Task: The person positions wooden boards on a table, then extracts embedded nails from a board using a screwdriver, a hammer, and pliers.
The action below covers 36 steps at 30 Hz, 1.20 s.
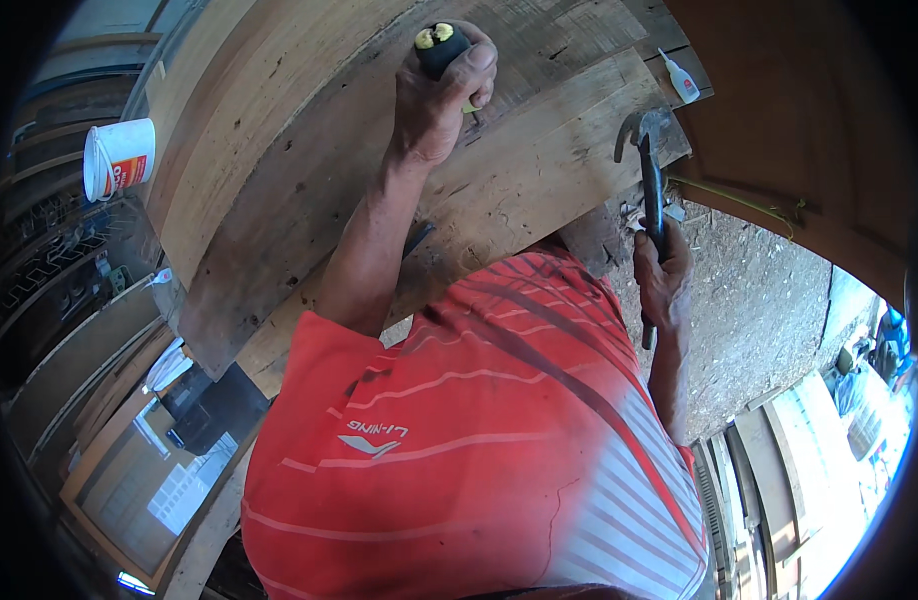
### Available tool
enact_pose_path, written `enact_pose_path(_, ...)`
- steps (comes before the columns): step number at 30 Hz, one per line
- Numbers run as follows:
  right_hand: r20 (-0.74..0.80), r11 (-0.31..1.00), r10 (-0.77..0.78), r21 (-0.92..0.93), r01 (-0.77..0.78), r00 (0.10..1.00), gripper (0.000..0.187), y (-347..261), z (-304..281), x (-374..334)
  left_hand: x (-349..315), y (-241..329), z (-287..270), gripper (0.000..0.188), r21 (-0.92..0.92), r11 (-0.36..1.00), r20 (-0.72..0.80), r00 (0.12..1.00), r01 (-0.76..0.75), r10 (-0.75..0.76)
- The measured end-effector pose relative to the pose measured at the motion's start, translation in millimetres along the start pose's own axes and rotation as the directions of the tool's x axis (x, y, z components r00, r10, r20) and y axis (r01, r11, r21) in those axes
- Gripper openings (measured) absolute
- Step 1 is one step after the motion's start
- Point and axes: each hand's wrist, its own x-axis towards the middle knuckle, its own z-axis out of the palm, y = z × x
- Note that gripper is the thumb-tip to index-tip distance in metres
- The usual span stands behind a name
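My left hand point(449, 95) is closed around the black handle of a chisel point(441, 48), over the wooden boards. The handle's butt end is yellow and worn, with a dark split across it. Most of the blade is hidden beneath my fingers. Off to the right, my right hand point(665, 265) grips a claw hammer point(651, 185) by its dark handle, near the boards' edge. Its metal head points away from me and is apart from the chisel. A small dark tool point(417, 238) lies on the boards by my left forearm, partly hidden.
Wide wooden boards point(309, 190) form the work surface. A white squeeze bottle point(682, 78) lies at the far right corner, beside a brown wooden panel point(779, 110). At left stands a white bucket point(99, 165). Stacked planks point(769, 460) lie at lower right on the rough floor point(749, 300).
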Motion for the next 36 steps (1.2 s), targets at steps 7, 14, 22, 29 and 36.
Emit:
enact_pose_path(7, 0.033, 0.975, 0.044, 0.214, -0.051, 0.998, 0.025, -21.6, 19.1, 5.9, 12.5, -17.5, -4.2, 0.018, -0.019, 0.996, 0.115, 0.990, 0.090, -0.087)
enact_pose_path(14, 0.053, 0.983, -0.005, 0.185, -0.004, 0.999, 0.029, -27.4, 33.7, 9.8, 13.7, -9.7, -5.2, 0.024, 0.096, 0.984, 0.165, 0.972, 0.151, -0.166)
enact_pose_path(22, 0.071, 0.981, -0.057, 0.191, 0.043, 0.996, 0.032, -50.7, 37.0, 14.8, 11.3, -9.6, -6.8, 0.022, 0.082, 0.992, 0.174, 0.978, 0.100, -0.113)
enact_pose_path(29, 0.027, 0.961, -0.171, 0.226, 0.161, 0.985, 0.031, -88.0, 35.8, 17.9, 12.2, -14.2, -7.1, 0.025, 0.204, 0.978, 0.166, 0.984, 0.032, -0.067)
enact_pose_path(36, -0.434, 0.641, -0.618, 0.206, 0.740, 0.656, 0.041, -173.6, 26.6, 10.0, 10.1, -17.8, 1.6, 0.035, 0.421, 0.906, 0.266, 0.961, -0.046, -0.074)
